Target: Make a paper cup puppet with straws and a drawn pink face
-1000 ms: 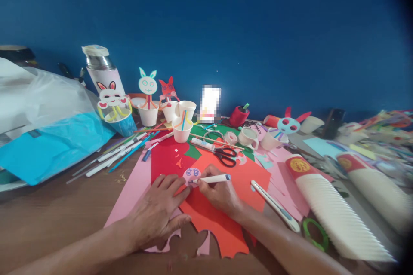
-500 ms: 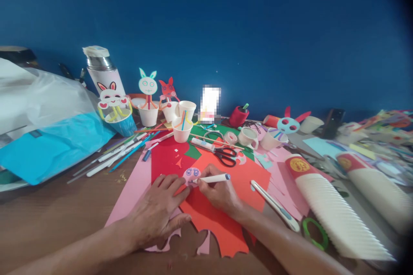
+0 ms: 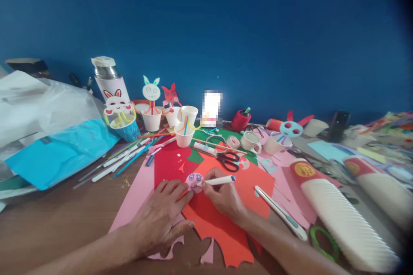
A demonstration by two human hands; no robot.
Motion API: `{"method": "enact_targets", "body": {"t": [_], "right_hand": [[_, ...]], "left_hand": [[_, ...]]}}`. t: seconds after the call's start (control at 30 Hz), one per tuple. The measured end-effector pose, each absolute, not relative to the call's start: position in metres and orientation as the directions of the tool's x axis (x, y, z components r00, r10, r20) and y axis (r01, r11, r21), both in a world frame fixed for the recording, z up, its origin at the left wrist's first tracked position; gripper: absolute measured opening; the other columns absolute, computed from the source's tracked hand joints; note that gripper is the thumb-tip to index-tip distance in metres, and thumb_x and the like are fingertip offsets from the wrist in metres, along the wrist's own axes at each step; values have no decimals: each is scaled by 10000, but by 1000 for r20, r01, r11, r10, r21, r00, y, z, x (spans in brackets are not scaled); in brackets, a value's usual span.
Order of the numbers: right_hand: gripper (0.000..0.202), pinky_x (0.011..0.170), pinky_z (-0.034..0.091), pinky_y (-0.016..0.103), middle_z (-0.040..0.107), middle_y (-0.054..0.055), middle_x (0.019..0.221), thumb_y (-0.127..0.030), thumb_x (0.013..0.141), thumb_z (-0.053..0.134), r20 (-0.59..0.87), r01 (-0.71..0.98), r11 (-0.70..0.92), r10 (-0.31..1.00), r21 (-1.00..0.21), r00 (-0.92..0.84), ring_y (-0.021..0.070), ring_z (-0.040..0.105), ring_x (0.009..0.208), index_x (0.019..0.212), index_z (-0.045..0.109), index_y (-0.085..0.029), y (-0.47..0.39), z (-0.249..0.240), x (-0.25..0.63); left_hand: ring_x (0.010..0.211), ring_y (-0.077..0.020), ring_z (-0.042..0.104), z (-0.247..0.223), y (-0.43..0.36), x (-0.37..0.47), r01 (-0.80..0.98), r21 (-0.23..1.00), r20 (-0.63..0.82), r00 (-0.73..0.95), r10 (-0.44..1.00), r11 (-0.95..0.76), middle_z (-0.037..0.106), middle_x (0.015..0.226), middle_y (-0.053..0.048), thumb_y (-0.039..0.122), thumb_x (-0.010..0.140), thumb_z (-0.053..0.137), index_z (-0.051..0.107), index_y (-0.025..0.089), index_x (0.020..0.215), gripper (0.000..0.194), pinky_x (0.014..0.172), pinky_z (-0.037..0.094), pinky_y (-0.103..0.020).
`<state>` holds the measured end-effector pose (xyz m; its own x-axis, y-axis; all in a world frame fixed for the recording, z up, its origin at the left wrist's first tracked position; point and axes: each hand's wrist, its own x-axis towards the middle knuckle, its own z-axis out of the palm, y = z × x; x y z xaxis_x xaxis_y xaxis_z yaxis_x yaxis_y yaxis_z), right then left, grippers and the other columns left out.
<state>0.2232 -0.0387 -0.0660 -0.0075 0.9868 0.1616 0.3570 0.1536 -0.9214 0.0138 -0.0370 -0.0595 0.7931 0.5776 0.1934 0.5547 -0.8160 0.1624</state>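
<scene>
Between my hands lies a small round pink paper face (image 3: 194,179) with drawn eyes and lashes. My right hand (image 3: 222,197) is closed round a white marker (image 3: 221,180) with a blue end, its tip at the lower part of the face. My left hand (image 3: 166,212) lies flat with fingers stretched out, its fingertips at the face's left edge. Beneath them are a red sheet (image 3: 167,167) and an orange sheet (image 3: 222,236) with curved cut-outs along its near edge. Black-handled scissors (image 3: 228,162) and a glue stick (image 3: 205,149) lie just beyond.
Paper cups (image 3: 184,133) with pipe cleaners and paper animal heads (image 3: 151,91) stand at the back. A utility knife (image 3: 280,212), green tape ring (image 3: 324,244) and stacked cups (image 3: 345,219) lie right. Markers (image 3: 122,154) and a plastic bag (image 3: 74,94) are left.
The view has shifted slightly, so everything appears a little lower and further right. The marker's tip has moved slightly along the lower face, where a drawn line now shows. My left hand stays in place.
</scene>
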Motion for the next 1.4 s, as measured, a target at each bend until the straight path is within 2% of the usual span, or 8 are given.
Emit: {"method": "enact_targets", "body": {"t": [0.13, 0.33, 0.43, 0.73, 0.87, 1.2, 1.4], "right_hand": [[77, 504, 339, 226, 502, -41, 627, -245, 787, 555, 143, 317, 142, 989, -938, -20, 113, 443, 547, 757, 504, -196, -39, -64, 225], [206, 477, 331, 240, 509, -35, 572, -374, 863, 488, 0, 172, 8, 999, -985, -45, 118, 435, 497, 760, 495, -196, -42, -58, 226], [192, 480, 344, 246, 517, -33, 557, -356, 852, 499, -20, 199, -18, 1000, -980, -10, 124, 454, 492, 742, 485, -199, -43, -58, 226], [108, 512, 382, 244, 559, -12, 609, -274, 811, 515, 34, 300, 30, 999, -953, 11, 143, 525, 556, 742, 505, -192, -43, -58, 226], [124, 498, 363, 233, 553, -15, 596, -278, 794, 534, 63, 354, 57, 998, -934, 8, 130, 498, 538, 713, 501, -191, -44, -57, 225], [107, 456, 322, 205, 490, -47, 562, -255, 771, 529, 86, 343, 78, 996, -936, 9, 101, 429, 492, 694, 481, -199, -43, -57, 224], [79, 473, 358, 200, 582, -25, 606, -220, 763, 545, 87, 355, 86, 996, -931, -12, 110, 493, 522, 702, 500, -196, -44, -58, 224]], "left_hand": [[1093, -325, 454, -58, -37, 13, 566, 148, 195, 787, 585, -811, 562, 1239, -113, 562, 911, 396, 527, 173, 1264, 541, 939, 330, -501], [1049, -296, 483, -54, -36, 15, 556, 150, 224, 786, 575, -818, 579, 1220, -86, 580, 913, 374, 567, 205, 1210, 516, 915, 358, -458], [1048, -295, 487, -55, -36, 14, 546, 153, 236, 789, 567, -823, 586, 1215, -85, 587, 918, 349, 561, 199, 1211, 531, 906, 360, -459], [1040, -300, 490, -59, -36, 14, 545, 155, 250, 785, 567, -824, 585, 1224, -82, 591, 917, 343, 565, 204, 1209, 533, 901, 362, -472], [1073, -313, 477, -60, -36, 14, 553, 140, 229, 789, 570, -822, 573, 1253, -85, 572, 919, 364, 554, 199, 1226, 518, 919, 352, -490], [1103, -314, 469, -58, -35, 12, 532, 137, 216, 807, 550, -835, 568, 1246, -111, 527, 920, 415, 532, 171, 1256, 504, 926, 357, -487], [1100, -314, 471, -57, -35, 14, 536, 140, 208, 806, 554, -833, 575, 1229, -110, 546, 918, 404, 547, 168, 1238, 515, 919, 368, -484]]}}
